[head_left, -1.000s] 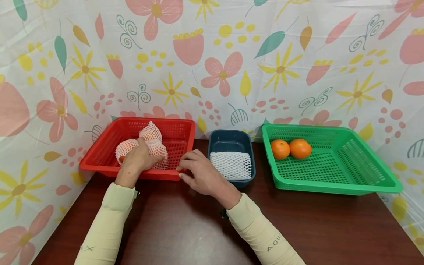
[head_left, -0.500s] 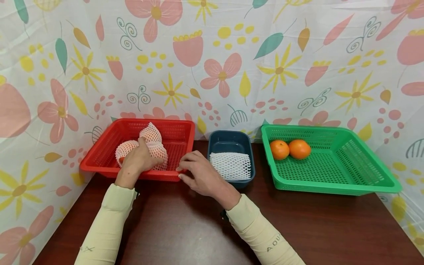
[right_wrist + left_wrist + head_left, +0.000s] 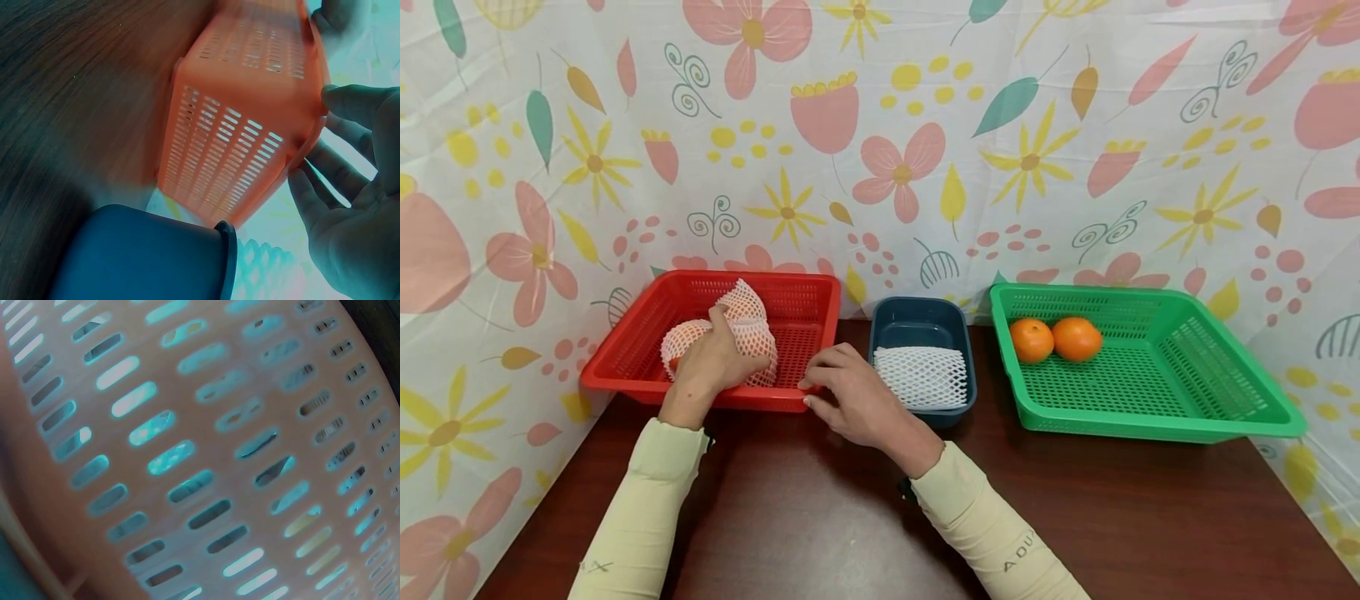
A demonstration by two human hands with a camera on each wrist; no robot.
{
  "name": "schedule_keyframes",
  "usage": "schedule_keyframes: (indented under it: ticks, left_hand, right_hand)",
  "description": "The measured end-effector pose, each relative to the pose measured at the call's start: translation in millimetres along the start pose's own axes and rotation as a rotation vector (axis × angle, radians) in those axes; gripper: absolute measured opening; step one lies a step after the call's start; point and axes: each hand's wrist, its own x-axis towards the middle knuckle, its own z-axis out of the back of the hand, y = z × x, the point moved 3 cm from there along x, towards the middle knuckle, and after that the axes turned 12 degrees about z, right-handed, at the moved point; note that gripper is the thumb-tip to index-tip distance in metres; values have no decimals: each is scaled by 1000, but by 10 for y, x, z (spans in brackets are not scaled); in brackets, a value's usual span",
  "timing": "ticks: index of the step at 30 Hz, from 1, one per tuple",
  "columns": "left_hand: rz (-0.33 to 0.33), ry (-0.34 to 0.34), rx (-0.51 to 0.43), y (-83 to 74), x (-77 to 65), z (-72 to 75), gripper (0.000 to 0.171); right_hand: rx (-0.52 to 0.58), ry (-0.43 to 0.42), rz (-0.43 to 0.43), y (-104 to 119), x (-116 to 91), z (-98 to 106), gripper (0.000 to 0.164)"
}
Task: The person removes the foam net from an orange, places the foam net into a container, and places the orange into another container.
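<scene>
In the head view, a red basket (image 3: pixel 805 343) at the left holds several round orange fruits in white foam nets. Among them is my left hand (image 3: pixel 709 367), its fingers and thumb around the front right netted fruit (image 3: pixel 758 346). Another netted fruit (image 3: pixel 685 340) lies to its left, and a third (image 3: pixel 741 298) sits behind. My right hand (image 3: pixel 857 396) pinches the basket's front right corner; in the right wrist view its thumb and fingers (image 3: pixel 359 106) meet at the rim. Only the basket's slotted wall (image 3: pixel 162 437) fills the left wrist view; the hand is hidden there.
Right of the red basket stands a dark blue tub (image 3: pixel 921 321) with a white foam net (image 3: pixel 922 377) in it. Farther right, a green basket (image 3: pixel 1150 425) holds two oranges (image 3: pixel 1077 339). All stand on a brown wooden table (image 3: pixel 820 517) before a flowered cloth (image 3: pixel 902 108).
Both hands keep their places at the red basket. The whole head view has shifted very slightly; no object has visibly moved.
</scene>
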Motion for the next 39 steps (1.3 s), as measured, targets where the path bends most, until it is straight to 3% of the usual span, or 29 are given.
schedule_keyframes:
  ticks: [15,29,35,39]
  left_hand:
    - [-46,21,-70,-30,-23,85,121]
    - [-126,-114,-65,-101,-136,229,95]
    - [-130,-132,-74,-129,-176,242,94]
    - [-143,-179,-89,-159,-218,257,92]
  right_hand:
    - [1,-7,-7,-3,-10,-10,17]
    - [-5,-3,-13,1,-11,-8,17]
    - [-5,0,-13,-6,-19,-15,19]
    - [1,-4,-7,-7,-23,-19,20]
